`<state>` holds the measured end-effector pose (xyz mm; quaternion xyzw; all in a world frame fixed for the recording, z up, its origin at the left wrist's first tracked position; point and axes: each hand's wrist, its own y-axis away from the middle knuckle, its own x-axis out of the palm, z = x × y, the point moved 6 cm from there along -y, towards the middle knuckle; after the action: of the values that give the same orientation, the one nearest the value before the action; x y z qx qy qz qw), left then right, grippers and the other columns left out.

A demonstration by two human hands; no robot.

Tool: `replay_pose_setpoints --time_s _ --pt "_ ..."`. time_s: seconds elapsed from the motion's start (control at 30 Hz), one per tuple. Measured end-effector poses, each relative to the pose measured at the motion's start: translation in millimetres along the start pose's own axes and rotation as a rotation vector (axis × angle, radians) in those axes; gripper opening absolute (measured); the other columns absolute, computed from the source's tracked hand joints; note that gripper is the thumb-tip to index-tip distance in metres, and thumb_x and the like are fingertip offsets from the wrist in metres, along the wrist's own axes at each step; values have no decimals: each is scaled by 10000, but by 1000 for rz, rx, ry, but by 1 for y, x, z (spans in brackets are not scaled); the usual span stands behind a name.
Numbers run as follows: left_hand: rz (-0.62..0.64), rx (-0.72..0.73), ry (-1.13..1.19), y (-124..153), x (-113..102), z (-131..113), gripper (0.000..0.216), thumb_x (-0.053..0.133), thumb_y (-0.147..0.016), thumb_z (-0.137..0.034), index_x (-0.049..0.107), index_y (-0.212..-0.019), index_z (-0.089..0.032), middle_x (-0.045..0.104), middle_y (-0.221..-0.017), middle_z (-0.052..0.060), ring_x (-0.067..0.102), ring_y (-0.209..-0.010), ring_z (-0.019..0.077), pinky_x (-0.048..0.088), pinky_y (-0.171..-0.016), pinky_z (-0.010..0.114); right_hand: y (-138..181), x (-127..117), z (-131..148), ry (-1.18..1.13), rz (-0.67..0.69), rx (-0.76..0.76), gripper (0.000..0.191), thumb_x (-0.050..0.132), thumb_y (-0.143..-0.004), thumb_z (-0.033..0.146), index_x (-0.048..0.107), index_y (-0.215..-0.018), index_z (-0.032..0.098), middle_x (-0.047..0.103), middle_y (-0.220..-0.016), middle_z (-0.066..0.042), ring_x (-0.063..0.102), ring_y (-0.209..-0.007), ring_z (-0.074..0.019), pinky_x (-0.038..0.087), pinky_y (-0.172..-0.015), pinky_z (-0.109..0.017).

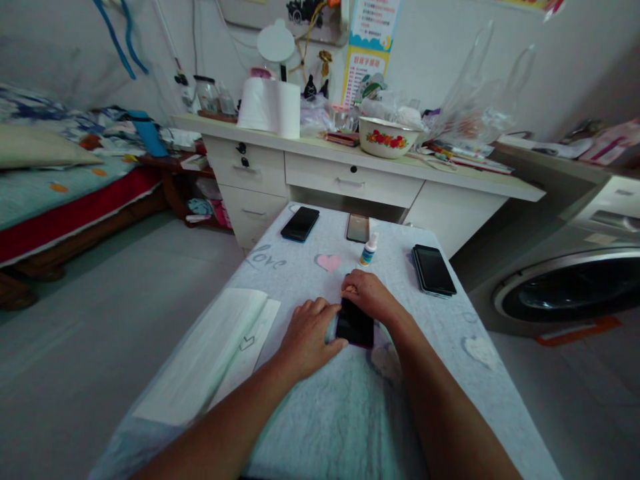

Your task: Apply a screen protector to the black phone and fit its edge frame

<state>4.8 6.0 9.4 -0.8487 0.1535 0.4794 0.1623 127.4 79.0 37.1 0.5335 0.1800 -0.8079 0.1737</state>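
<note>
A black smartphone (356,325) lies face up on the cloth-covered table in front of me. My left hand (311,333) holds the phone along its left side, thumb near the bottom corner and fingers higher up. Over the phone's upper end, my right hand (367,292) is closed with its fingers curled down to the screen. Something small and pale orange seems to be under those fingertips, too hidden to name. Just beyond the hands stands a small white bottle (369,249) with a blue and yellow label.
Another phone (301,224) lies at the table's far left, a phone case (358,228) at the back, and stacked phones (433,270) at the right. White paper sheets (210,353) cover the left edge. Behind stands a white desk (325,167); a washing machine (575,267) is at right.
</note>
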Motion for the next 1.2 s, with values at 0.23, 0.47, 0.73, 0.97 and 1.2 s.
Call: replay_pose_setpoints --time_s 0.23,0.47,0.73,0.97,1.2 --pt "3 -2 3 1 -1 0 549 686 -755 -402 529 -1257 -245 560 -1131 60 493 -1062 270 380 -911 398 -6 -1 -13 69 -84 119 125 598 -871 213 706 -869 150 624 -857 -59 562 -788 -145 378 -733 -233" --pt "4 -2 7 0 0 0 551 690 -751 -403 531 -1254 -244 560 -1124 59 497 -1054 268 382 -906 394 -9 -6 -32 109 -201 272 143 573 -887 211 697 -859 146 643 -897 -78 571 -838 -161 383 -759 -239" --pt "5 7 4 0 0 0 551 685 -754 -403 528 -1258 -243 561 -1120 57 497 -1049 269 384 -891 391 -2 -7 -35 71 -144 222 114 599 -860 193 703 -873 150 645 -900 -74 572 -838 -158 377 -761 -240" --pt "-1 9 4 0 1 1 546 681 -754 -397 528 -1255 -242 562 -1117 58 498 -1044 268 381 -885 393 9 -3 -18 23 -59 145 90 609 -847 179 696 -850 157 627 -855 -48 565 -797 -143 374 -729 -236" --pt "-12 8 4 1 0 1 504 690 -744 -391 541 -1200 -235 561 -1108 58 497 -1037 271 385 -869 394 20 -1 0 -48 -23 65 77 625 -844 172 699 -823 165 604 -828 -33 558 -774 -131 381 -716 -228"
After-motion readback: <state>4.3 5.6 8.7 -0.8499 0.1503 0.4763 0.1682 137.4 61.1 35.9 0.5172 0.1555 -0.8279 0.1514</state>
